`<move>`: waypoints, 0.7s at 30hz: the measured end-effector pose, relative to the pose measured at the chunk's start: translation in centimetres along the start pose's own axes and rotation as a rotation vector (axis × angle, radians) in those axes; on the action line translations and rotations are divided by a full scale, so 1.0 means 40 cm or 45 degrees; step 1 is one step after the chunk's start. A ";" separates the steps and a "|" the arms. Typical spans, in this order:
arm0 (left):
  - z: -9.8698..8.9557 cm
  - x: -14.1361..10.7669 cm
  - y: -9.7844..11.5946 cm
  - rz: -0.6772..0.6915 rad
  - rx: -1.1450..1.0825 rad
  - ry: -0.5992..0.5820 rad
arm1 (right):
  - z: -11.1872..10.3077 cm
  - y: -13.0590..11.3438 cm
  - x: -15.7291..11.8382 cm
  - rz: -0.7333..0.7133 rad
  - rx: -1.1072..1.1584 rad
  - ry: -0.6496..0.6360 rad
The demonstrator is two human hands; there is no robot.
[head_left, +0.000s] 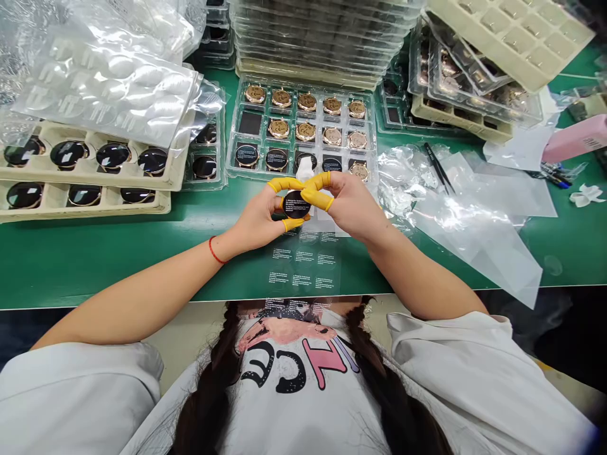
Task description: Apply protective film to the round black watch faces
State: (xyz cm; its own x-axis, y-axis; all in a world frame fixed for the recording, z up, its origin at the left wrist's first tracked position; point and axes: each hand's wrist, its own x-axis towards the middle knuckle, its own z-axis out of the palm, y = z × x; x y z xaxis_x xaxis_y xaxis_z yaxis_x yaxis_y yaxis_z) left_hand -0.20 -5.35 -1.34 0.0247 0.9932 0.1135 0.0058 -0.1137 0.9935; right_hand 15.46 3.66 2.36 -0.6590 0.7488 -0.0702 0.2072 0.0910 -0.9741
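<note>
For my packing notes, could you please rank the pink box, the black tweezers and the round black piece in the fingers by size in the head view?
Pink box, cut off by the frame; black tweezers; round black piece, nearer the camera.

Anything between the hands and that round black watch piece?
Only the yellow finger cots worn on the left hand and right hand. They touch the edge of the round black watch piece directly from both sides, with no tray or plastic bag visibly in between.
</note>
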 end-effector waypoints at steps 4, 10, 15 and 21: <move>0.001 -0.001 0.003 -0.030 -0.011 0.009 | 0.000 0.000 -0.001 -0.019 -0.001 0.001; -0.001 0.000 0.000 -0.012 -0.028 -0.012 | 0.001 -0.004 -0.001 -0.035 -0.011 0.001; -0.003 0.000 -0.010 0.001 -0.041 -0.032 | 0.000 -0.005 -0.002 -0.038 -0.042 0.019; -0.005 -0.002 -0.016 -0.002 -0.054 -0.039 | 0.008 0.010 0.002 -0.063 -0.099 0.031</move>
State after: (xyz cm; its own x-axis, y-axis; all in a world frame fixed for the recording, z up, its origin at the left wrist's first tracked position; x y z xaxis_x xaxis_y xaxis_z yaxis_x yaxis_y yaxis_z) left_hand -0.40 -5.35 -1.99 0.0554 0.9922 0.1120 -0.0368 -0.1101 0.9932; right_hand 15.27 3.53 1.88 -0.6523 0.7578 -0.0163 0.2309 0.1783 -0.9565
